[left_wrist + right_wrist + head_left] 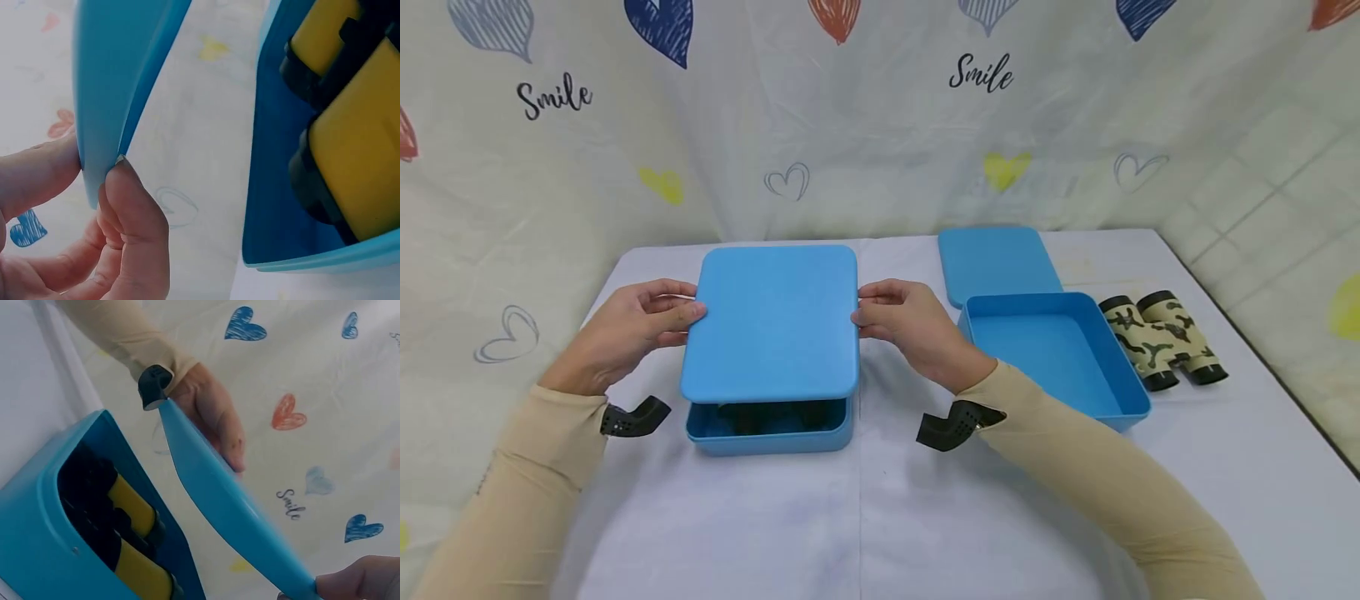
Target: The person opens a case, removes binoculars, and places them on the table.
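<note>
A light-blue rectangular lid [773,321] is held above a matching blue box [767,446], raised clear of it on the side toward me. My left hand [636,333] pinches the lid's left edge between thumb and fingers. On the opposite edge, my right hand [917,329] pinches it the same way. Yellow and black binoculars [359,144] lie inside the box, plain in both wrist views. From the head view they are mostly hidden, with only dark shapes showing under the lid. In the right wrist view the lid [231,494] slants above the box's opening.
To the right stands a second blue box [1037,342], uncovered, with another blue lid [1000,260] lying behind it. Camouflage-patterned binoculars [1165,337] rest beside that box, near the table's right edge. A patterned sheet [880,125] hangs behind the white-covered table [880,517].
</note>
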`<state>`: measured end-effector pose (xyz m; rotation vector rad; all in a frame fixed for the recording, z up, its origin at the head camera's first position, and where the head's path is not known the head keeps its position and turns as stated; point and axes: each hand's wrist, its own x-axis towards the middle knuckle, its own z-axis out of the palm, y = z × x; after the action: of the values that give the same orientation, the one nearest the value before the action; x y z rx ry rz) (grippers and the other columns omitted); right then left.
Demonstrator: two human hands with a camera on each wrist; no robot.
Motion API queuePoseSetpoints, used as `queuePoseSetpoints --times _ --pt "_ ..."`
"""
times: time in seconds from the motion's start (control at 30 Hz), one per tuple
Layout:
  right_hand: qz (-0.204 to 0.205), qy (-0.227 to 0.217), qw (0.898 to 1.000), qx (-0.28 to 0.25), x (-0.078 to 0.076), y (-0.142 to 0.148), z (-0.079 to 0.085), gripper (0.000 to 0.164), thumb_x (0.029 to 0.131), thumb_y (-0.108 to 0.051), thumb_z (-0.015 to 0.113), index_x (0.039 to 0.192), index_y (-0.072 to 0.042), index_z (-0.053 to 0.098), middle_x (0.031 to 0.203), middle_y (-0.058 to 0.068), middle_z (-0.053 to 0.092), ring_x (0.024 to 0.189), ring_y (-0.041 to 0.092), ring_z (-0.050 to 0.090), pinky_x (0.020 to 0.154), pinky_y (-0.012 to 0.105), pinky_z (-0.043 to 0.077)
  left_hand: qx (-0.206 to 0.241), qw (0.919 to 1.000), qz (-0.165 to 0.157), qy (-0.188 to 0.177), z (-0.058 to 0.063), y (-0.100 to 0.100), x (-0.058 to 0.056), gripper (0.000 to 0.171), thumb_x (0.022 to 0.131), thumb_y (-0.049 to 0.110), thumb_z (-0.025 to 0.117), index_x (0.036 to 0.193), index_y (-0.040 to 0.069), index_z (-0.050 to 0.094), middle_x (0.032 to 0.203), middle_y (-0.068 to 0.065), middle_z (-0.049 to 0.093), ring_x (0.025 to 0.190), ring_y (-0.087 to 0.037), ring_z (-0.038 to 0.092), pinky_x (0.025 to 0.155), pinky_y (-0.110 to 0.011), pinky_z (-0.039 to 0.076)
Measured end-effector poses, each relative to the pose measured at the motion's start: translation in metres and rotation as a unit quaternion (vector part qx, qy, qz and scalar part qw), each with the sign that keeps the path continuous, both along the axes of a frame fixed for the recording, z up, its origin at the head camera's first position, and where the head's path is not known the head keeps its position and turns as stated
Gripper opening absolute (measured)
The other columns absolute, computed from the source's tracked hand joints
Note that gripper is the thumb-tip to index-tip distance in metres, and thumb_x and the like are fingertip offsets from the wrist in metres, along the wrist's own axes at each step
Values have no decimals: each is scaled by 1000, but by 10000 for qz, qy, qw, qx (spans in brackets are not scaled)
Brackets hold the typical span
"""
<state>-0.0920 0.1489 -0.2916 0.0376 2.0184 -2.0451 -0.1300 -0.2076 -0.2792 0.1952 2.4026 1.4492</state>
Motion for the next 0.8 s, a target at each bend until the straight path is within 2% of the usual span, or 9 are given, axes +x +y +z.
queuePoseSetpoints --times 0.3,0.53,0.8 --pt "45 153 9997 -173 -17 2 15 36 98 -9 65 131 3 57 122 13 61 103 22 68 103 36 59 163 9997 167 106 16 2 -4 67 100 40 67 149 1 43 115 16 65 101 -1 71 88 -18 60" --pt "-91 158 9997 -144 -33 0 21 34 98 -8 65 129 3 59 125 14 63 103 21 69 104 37 59 416 9987 276 142 20 6 -14 69 100 40 67 152 1 44 125 14 62 104 0 70 89 -16 59" --pt "-230 186 9994 -205 -52 0 20 37 99 -8 64 134 4 58 133 16 61 108 23 69 106 38 57 391 9982 395 206 25 10 -27 74 98 45 67 154 4 43 133 8 56 107 0 68 90 -12 58"
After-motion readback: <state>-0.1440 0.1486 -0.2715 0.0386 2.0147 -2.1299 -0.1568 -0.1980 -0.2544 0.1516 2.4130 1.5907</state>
